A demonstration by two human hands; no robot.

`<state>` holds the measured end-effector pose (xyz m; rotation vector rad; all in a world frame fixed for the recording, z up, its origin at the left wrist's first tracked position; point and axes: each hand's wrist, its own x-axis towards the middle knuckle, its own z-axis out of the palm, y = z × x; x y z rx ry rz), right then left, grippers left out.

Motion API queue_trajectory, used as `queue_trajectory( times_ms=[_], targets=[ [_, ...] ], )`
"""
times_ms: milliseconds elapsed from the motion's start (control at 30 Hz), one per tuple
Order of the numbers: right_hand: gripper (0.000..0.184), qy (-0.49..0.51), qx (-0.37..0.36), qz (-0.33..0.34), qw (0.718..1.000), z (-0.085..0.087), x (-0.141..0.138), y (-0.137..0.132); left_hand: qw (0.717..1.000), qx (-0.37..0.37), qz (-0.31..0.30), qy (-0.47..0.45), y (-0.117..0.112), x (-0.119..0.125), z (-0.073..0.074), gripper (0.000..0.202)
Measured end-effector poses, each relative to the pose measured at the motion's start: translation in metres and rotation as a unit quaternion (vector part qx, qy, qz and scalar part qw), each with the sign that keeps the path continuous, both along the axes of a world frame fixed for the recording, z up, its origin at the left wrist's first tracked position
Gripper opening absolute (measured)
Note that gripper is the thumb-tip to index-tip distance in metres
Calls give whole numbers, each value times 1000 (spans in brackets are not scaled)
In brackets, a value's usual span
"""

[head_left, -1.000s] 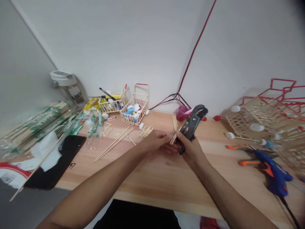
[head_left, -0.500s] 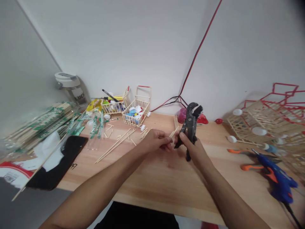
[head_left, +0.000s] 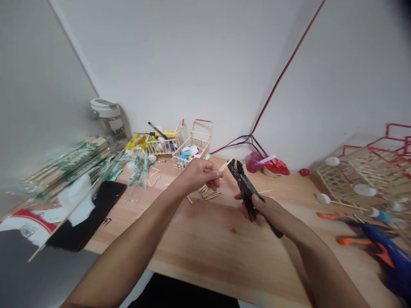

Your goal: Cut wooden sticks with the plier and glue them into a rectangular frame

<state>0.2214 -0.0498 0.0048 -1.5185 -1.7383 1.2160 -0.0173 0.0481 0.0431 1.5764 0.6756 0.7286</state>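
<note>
My left hand [head_left: 197,173] is raised above the wooden table [head_left: 208,239], its fingers pinched on a short wooden stick [head_left: 225,164] that points right. My right hand [head_left: 268,211] grips the handles of black cutting pliers [head_left: 245,188]. The pliers' jaws tilt up and left, their tip right beside the free end of the stick. A small heap of cut stick pieces [head_left: 208,193] lies on the table below my left hand.
Two small stick-built baskets [head_left: 192,149] with bottle caps stand at the back by the wall. Packs of chopsticks [head_left: 70,164] and a black phone [head_left: 85,214] lie left. A blue glue gun [head_left: 390,252], orange-handled pliers [head_left: 345,239] and a large stick lattice [head_left: 362,171] are right.
My left hand has lifted and moved away from the right hand with the stick. The pliers have swung from upright to lean left, jaws now at the stick's end.
</note>
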Motion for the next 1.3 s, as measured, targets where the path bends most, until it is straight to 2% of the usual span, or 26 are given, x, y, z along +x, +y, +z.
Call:
queue_trajectory(
  times_ms=[200,467,667,900,1100,1300],
  targets=[
    [59,-27,15,23,999,8,-11,-2,999,-26,-25,14,-6,-6,-1,28],
    [59,-48,16,54,997,13,-38,-1,998,-59,0,6,-22,-32,-2,37],
    [61,-35,17,78,996,9,-54,1,998,-65,20,3,-32,-54,-8,34],
    [58,-58,-1,94,994,15,-70,1,996,-88,28,-14,-40,-78,-13,30],
    [57,-69,-25,90,993,14,-84,4,991,-130,43,-2,-48,-93,-11,30],
    [55,-101,-5,99,990,20,-95,4,988,-146,52,-10,-51,-101,-15,30]
  ],
)
